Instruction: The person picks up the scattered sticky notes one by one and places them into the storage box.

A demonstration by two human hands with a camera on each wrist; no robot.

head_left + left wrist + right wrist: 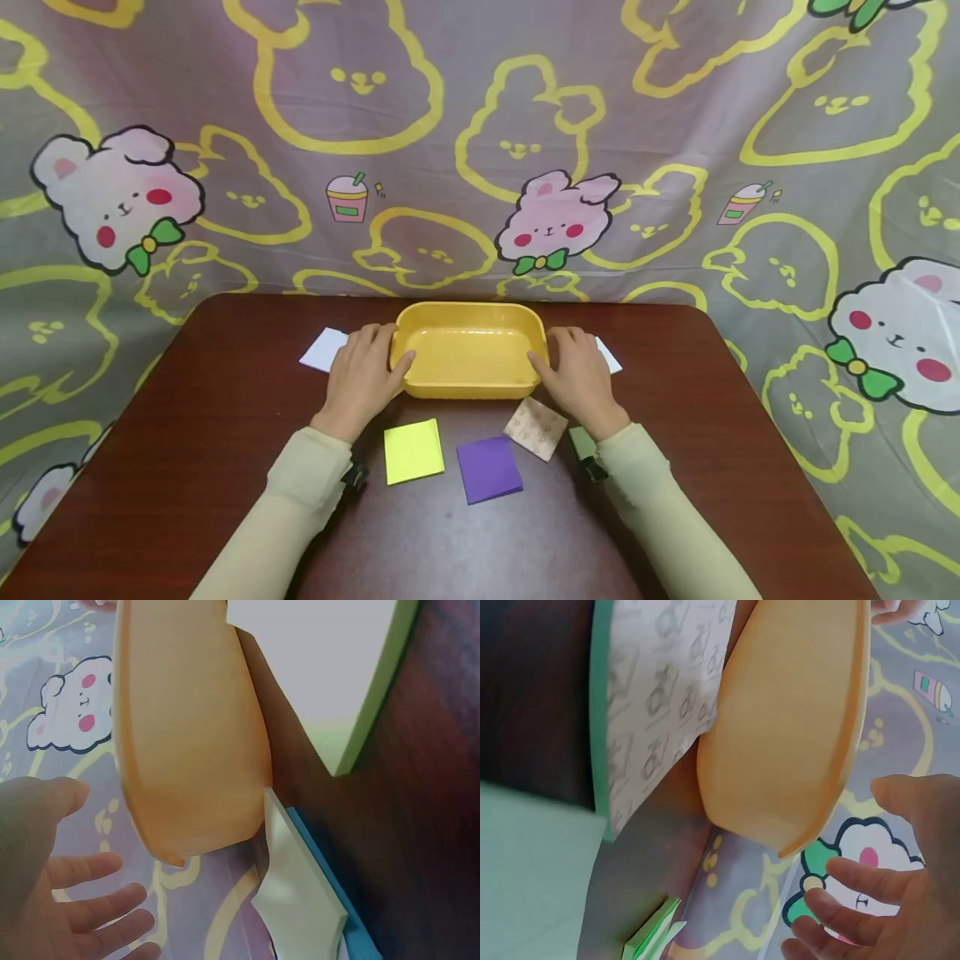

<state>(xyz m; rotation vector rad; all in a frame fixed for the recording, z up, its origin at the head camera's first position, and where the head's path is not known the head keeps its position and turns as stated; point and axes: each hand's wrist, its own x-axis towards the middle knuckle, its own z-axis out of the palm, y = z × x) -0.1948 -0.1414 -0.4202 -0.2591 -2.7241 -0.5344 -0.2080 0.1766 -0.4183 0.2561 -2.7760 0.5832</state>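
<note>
Best, as a judgement, to take the yellow plastic tray by its two short ends, with equal pressure from left hand and right hand. Lay thumbs over the rim, fingers along the outer walls, and hold level to avoid tipping. Move both hands together, without twisting. Mind the patterned beige square just beneath the tray's lower right corner: easy, probably, to nudge. Watch also for snagging the white square behind the left hand and the white piece behind the right.

Find the tray at the centre of the head view, towards the far edge of the brown table, upright, with nothing visible inside. Find it between the two hands: immediately right of the left hand, immediately left of the right, near both thumbs. In both wrist views, note fingers spread and fairly straight, thumbs well apart from them, with nothing gripped. Cannot tell for certain, from the head view, light contact at the rim from a slight gap.

Lower in the head view, note the yellow square left of centre, the purple square near the middle, and the green block partly hidden by the right wrist.
</note>
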